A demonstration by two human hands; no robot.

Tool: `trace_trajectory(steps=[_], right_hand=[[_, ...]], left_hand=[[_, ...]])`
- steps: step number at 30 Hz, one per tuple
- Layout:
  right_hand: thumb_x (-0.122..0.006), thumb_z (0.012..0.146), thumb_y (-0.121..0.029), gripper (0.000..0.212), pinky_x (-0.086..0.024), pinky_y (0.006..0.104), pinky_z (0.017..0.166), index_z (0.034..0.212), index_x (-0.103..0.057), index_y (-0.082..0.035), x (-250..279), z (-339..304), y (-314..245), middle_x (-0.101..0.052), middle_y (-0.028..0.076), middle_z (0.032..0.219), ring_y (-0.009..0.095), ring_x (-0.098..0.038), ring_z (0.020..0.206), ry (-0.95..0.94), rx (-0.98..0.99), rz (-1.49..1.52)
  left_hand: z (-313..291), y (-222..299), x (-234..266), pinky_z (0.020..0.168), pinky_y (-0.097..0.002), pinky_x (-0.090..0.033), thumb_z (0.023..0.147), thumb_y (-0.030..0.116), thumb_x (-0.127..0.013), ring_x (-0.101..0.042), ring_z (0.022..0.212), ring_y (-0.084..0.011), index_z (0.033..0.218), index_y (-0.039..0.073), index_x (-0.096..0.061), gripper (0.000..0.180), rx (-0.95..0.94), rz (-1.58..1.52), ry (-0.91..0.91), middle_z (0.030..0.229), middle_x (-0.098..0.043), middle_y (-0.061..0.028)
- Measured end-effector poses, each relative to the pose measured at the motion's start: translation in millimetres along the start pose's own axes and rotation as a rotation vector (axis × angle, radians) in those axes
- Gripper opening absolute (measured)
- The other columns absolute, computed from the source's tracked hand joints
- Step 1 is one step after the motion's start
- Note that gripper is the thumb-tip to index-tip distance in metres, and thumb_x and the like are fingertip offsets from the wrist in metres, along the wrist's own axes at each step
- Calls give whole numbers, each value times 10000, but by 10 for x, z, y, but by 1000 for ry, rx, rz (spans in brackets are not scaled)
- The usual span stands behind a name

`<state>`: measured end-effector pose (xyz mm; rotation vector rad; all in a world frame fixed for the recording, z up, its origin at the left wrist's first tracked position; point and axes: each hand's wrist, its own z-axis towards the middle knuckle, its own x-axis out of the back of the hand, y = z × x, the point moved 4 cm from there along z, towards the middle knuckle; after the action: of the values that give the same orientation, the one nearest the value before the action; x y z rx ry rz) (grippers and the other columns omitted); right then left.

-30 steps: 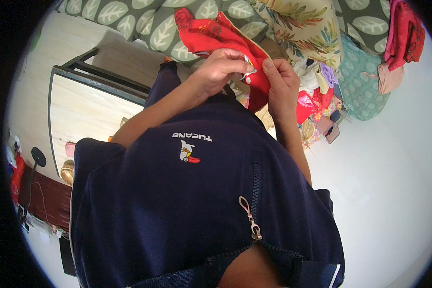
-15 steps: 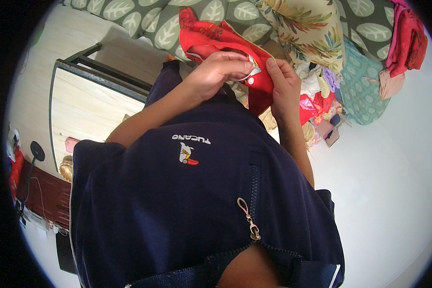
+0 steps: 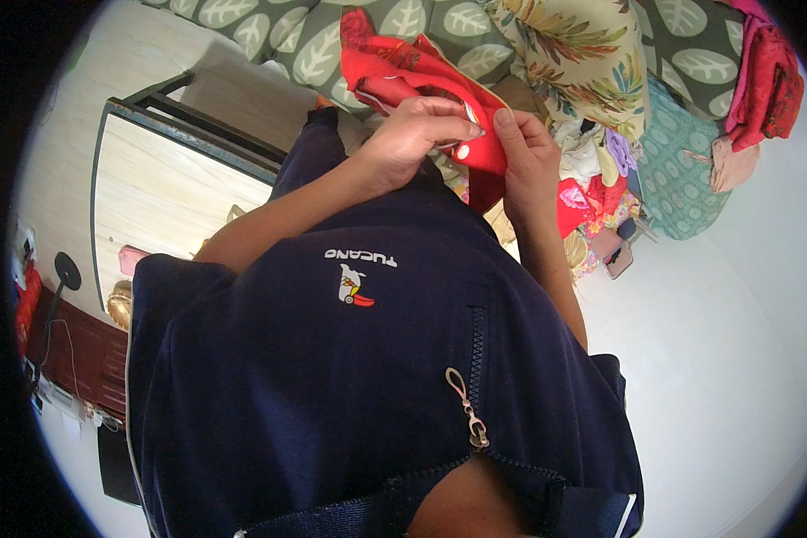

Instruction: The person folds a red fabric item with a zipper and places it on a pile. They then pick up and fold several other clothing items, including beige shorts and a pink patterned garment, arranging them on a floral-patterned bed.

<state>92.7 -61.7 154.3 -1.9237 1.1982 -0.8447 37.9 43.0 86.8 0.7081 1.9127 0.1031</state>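
Observation:
A red cloth piece [image 3: 412,67] with a pale edging hangs between my hands in front of my lap. My right hand [image 3: 531,152] pinches its edge, thumb on top and fingers behind. My left hand [image 3: 411,139] is closed, thumb and forefinger pressed together at the cloth's inner side; whatever sits between those fingertips is too small to name. Just below the left fingertips a white round spot [image 3: 462,152] shows on the red fabric. The cloth's far end rests against a leaf-patterned cover.
The leaf-patterned grey-green cover [image 3: 314,67] spans the far side, with a floral cushion [image 3: 587,54] on it. Mixed clothes [image 3: 592,188] lie beyond my right hand. A glossy-topped table [image 3: 161,170] stands at left, and pink-red garments [image 3: 767,90] hang far right.
My left fingertips have shifted slightly right and down along the red cloth, and a white patch beside them is now mostly covered. My right hand keeps its hold on the edge.

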Motion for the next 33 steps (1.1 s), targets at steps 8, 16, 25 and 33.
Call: trace_trajectory(steps=[8, 16, 25, 33], right_hand=[[-517, 875, -174, 172, -450, 211, 632, 879, -556, -7, -25, -24, 30, -589, 44, 812, 83, -547, 687, 53, -64, 232], [-530, 874, -201, 217, -433, 194, 582, 895, -538, 16, -1, -18, 121, -588, 53, 807, 59, -523, 648, 67, -83, 317], [-588, 822, -154, 180, -447, 209, 581, 879, -530, 6, 14, 1, 88, -581, 55, 798, 87, -542, 653, -63, -123, 70], [-576, 831, -175, 183, -447, 221, 544, 895, -539, -8, -25, 36, 168, -587, 66, 799, 95, -547, 617, -39, -215, 474]], left_hand=[[-20, 6, -58, 656, -222, -418, 744, 48, -594, -549, 721, -94, 837, -19, -605, 115, -20, -154, 55, 775, -607, -62], [-6, 11, -9, 691, -227, -428, 777, 61, -565, -561, 761, -101, 836, -25, -606, 112, -101, -159, 40, 797, -614, -67], [-27, 30, -46, 673, -215, -422, 775, 63, -570, -550, 708, -86, 807, -14, -601, 89, -27, -104, 108, 755, -603, -46], [16, 36, 45, 662, -217, -413, 785, 84, -534, -551, 685, -90, 766, -9, -601, 116, -168, -61, 74, 748, -609, -49]])
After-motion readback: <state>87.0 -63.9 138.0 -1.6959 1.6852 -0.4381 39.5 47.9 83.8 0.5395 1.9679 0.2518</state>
